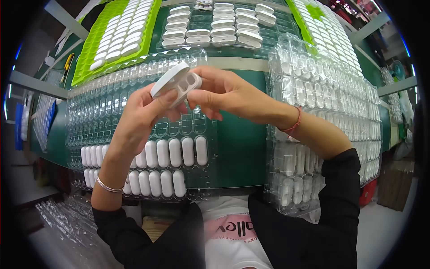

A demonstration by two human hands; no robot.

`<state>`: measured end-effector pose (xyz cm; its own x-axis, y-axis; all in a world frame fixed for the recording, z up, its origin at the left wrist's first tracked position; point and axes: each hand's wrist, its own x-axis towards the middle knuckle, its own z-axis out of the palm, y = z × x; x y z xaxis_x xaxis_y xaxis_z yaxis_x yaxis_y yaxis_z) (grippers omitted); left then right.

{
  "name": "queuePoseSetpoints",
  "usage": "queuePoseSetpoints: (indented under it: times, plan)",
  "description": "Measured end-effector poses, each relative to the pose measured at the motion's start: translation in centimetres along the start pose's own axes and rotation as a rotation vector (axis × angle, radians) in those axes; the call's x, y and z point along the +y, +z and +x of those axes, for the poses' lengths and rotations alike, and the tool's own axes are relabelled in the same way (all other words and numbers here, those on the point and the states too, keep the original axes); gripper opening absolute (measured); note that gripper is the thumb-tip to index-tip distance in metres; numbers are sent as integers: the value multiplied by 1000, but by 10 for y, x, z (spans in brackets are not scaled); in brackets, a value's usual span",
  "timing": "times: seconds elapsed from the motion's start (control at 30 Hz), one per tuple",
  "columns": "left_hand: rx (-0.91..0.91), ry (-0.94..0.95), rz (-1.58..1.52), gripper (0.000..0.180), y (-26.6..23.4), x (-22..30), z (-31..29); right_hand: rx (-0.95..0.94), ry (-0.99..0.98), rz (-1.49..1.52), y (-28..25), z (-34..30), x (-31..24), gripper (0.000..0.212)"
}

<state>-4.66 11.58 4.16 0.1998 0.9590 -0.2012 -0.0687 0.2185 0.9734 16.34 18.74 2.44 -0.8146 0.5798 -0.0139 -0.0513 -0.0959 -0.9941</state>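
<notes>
Both my hands hold one white earbud case [188, 85] up over the table, its lid tilted open and hollow wells showing inside. My left hand [142, 110] grips its left side, the thumb lying across the front. At its right end my right hand [224, 92] closes thumb and fingers on the rim; whether something small is between those fingertips is hidden. Below my hands lies a clear plastic tray [96, 123], with closed white cases [175, 152] standing in its two nearest rows. Its farther pockets hold no cases.
Nested clear trays [291, 89] are stacked high on the right. Open white cases [222, 32] sit in rows at the back. Bright green trays [81, 74] filled with white pieces lie back left and back right. Green table surface [242, 148] shows between the clear trays.
</notes>
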Motion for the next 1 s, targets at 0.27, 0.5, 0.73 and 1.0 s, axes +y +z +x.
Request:
queuePoseSetpoints:
  times: [0.27,0.5,0.73,1.0]
  plan:
    - [158,178,-7,44,11,-2,-17,-3,-111,-2,-4,-3,3,31]
    - [281,426,347,40,23,-1,-20,54,-86,-30,-5,-3,5,35]
    - [156,44,-105,38,-2,-4,-16,-42,-78,43,0,-6,9,34]
    - [267,412,346,38,13,10,-29,87,-23,-33,-5,-5,12,33]
